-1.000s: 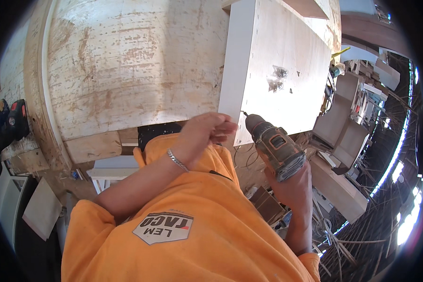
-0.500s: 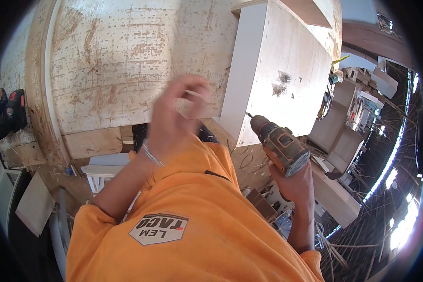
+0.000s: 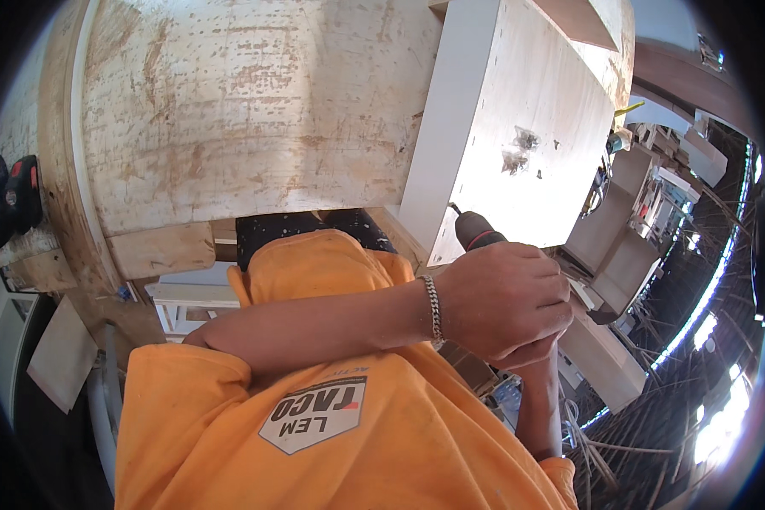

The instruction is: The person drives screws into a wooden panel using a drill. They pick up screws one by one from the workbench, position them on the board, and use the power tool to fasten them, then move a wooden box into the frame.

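Note:
My left arm reaches across my body, and my left hand [image 3: 508, 297] lies closed over the back of a cordless drill [image 3: 478, 231]. Beneath it, my right hand [image 3: 531, 352] is mostly hidden but still grips the drill's handle. The drill's dark front end shows beyond my left knuckles. Its bit points up and left, at the near edge of a pale wooden box [image 3: 531, 191]. Whether the bit touches the wood I cannot tell. The box has a white side and dark smudges on its bright top panel.
The box stands on a scuffed, stained worktable [image 3: 246, 110]. At the far left lies a black and red power tool [image 3: 24, 191]. Open wooden cabinets [image 3: 608, 221] and timber scraps are to the right. A white slatted piece [image 3: 194, 293] stands below the table's front edge.
My left hand has swung from over the table's front edge rightward onto the drill, covering its body. The drill has stayed nearly where it was, by the box.

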{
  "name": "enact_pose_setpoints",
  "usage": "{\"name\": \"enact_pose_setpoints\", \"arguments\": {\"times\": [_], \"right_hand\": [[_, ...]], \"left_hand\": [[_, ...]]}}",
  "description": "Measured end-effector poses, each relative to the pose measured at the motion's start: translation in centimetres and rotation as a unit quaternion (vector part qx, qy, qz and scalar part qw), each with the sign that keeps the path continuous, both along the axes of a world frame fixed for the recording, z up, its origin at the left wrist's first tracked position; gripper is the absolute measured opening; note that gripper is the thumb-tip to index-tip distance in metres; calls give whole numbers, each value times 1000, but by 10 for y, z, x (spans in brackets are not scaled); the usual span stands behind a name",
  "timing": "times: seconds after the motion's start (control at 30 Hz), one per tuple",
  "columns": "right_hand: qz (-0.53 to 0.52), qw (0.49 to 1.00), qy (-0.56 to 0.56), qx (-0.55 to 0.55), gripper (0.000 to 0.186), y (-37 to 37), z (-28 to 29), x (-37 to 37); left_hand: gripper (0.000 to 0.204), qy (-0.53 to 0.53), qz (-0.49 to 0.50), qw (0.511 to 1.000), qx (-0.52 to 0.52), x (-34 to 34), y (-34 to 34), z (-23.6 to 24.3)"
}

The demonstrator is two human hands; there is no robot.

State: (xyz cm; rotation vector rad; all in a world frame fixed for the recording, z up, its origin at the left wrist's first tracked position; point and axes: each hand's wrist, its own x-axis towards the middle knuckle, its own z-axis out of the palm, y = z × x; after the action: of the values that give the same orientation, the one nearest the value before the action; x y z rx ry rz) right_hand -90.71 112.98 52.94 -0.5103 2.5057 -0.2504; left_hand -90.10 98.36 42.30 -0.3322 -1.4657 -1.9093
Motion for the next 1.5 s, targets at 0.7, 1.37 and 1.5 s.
{"name": "enact_pose_setpoints", "arguments": {"times": [0.7,1.37,1.5], "right_hand": [[-69,995,-55,35,43,-3,-1,-19],[-361,828,-20,-428,30,145,-74,53],[-359,808,28,-467,27,154,-103,47]], "left_hand": [[12,-74,-26,994,-71,-9,0,9],[16,-271,-227,579,-735,-191,65,-1],[14,-286,-173,605,-723,-189,59,-1]]}}
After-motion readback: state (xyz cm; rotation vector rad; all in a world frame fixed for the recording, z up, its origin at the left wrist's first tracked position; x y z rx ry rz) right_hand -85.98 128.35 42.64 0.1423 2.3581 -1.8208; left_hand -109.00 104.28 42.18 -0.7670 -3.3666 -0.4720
